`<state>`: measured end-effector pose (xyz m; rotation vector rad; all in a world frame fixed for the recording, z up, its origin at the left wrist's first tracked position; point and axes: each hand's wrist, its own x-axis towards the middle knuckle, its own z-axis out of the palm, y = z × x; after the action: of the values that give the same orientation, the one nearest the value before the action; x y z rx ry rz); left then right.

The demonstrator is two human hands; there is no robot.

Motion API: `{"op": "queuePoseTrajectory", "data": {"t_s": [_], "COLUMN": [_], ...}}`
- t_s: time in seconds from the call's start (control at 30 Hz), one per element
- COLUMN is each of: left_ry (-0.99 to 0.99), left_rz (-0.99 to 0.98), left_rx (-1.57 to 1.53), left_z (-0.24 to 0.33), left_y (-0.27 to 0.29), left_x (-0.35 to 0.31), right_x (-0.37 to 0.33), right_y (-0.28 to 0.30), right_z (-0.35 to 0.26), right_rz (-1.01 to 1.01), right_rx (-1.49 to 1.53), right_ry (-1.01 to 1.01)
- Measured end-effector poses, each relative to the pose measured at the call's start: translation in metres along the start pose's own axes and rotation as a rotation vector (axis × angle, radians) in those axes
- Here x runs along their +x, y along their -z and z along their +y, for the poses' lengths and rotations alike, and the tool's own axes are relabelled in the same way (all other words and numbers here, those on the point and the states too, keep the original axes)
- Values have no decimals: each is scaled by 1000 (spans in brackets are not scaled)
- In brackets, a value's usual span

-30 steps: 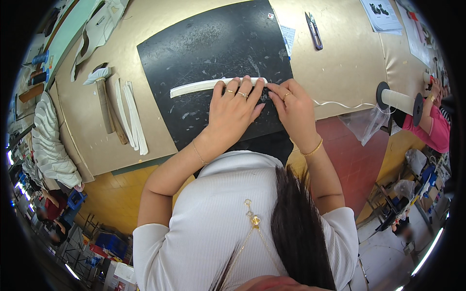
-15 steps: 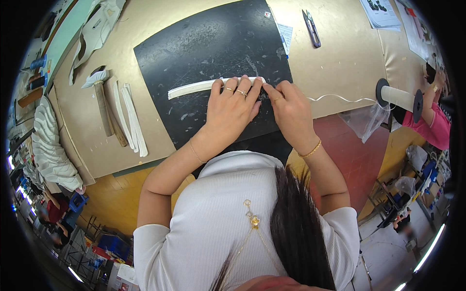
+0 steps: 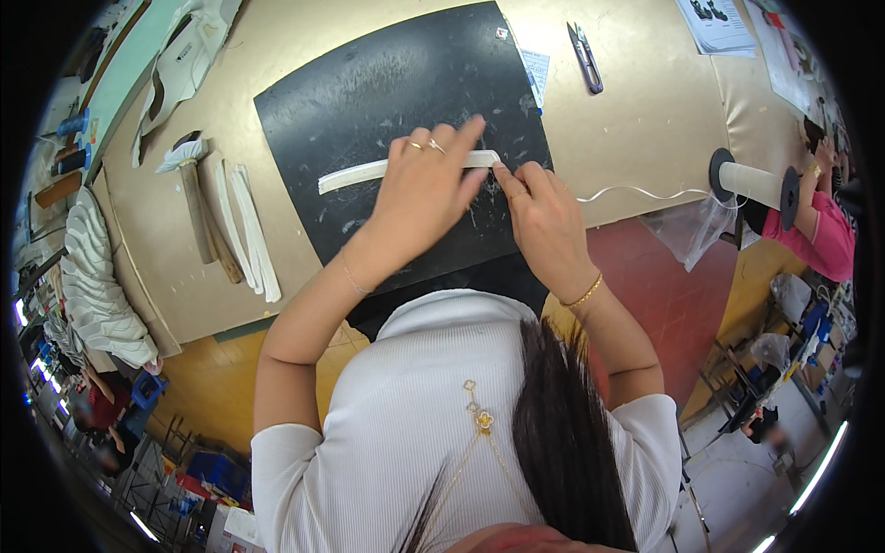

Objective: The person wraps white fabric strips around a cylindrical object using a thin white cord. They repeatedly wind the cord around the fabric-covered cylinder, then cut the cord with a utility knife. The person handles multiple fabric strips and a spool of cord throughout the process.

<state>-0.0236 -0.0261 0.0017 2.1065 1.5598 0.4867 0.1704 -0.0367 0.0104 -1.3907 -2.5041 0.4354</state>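
Observation:
A white fabric strip (image 3: pixel 355 176) lies crosswise on a black mat (image 3: pixel 369 92), slightly curved. My left hand (image 3: pixel 419 194) is over the strip's middle, its index finger raised and its thumb spread away from it; the other fingers are bent over the strip. At the strip's right end my right hand (image 3: pixel 550 221) is closed, thumb and index fingertip pressed together at the strip's tip. A thin white cord (image 3: pixel 636 198) runs from under that hand to a spool (image 3: pixel 756 184) with black flanges. My right fingers hide where cord and strip meet.
A hammer (image 3: pixel 195 207) with a cloth-wrapped head and more white strips (image 3: pixel 251 235) lie left of the mat. Thread snips (image 3: pixel 584 60) lie at the far right. White shaped pieces (image 3: pixel 101 286) are stacked along the left edge. Another person's pink sleeve (image 3: pixel 816 240) shows beyond the spool.
My left hand's fingers have lifted off the strip's right part and spread, the hand shifting slightly left. My right hand stays at the strip's end, moved slightly left.

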Motion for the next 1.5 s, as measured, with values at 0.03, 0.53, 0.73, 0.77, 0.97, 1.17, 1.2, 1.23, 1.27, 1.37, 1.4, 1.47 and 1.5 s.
{"op": "queuePoseTrajectory", "data": {"t_s": [0.03, 0.53, 0.73, 0.77, 0.97, 1.17, 1.2, 1.23, 1.27, 1.37, 1.4, 1.47, 1.5], "left_ry": [70, -151, -100, -84, 52, 166, 170, 174, 178, 269, 329, 452, 504], "left_rz": [10, -226, -217, -229, -109, -123, -122, -119, -114, -120, -93, -38, 4], "left_rx": [-121, -145, -190, -205, -465, -941, -1039, -1138, -1237, -1413, -1444, -1499, -1462], "left_z": [-5, -3, 3, 5, 28, 48, 50, 50, 49, 38, 30, 9, -6], "left_y": [3, 9, 47, 57, 105, 124, 124, 122, 120, 111, 104, 82, 64], "left_x": [5, 38, 43, 44, 43, 33, 30, 28, 26, 14, 8, -5, -8], "right_x": [-1, -3, 12, 16, 37, 49, 50, 51, 53, 59, 63, 74, 81], "right_y": [0, 7, 20, 24, 60, 101, 105, 107, 107, 105, 100, 82, 63], "right_z": [0, 6, 11, 11, 0, -15, -17, -19, -21, -24, -23, -19, -14], "right_rz": [-8, 25, 21, 11, 181, 346, 375, 403, 412, 334, 248, 86, 13], "right_rx": [5, 619, 656, 702, 824, 706, 675, 645, 646, 652, 653, 615, 566], "right_ry": [-9, -454, -453, -454, -285, -134, -112, -89, -70, -44, -52, -59, -68]}}
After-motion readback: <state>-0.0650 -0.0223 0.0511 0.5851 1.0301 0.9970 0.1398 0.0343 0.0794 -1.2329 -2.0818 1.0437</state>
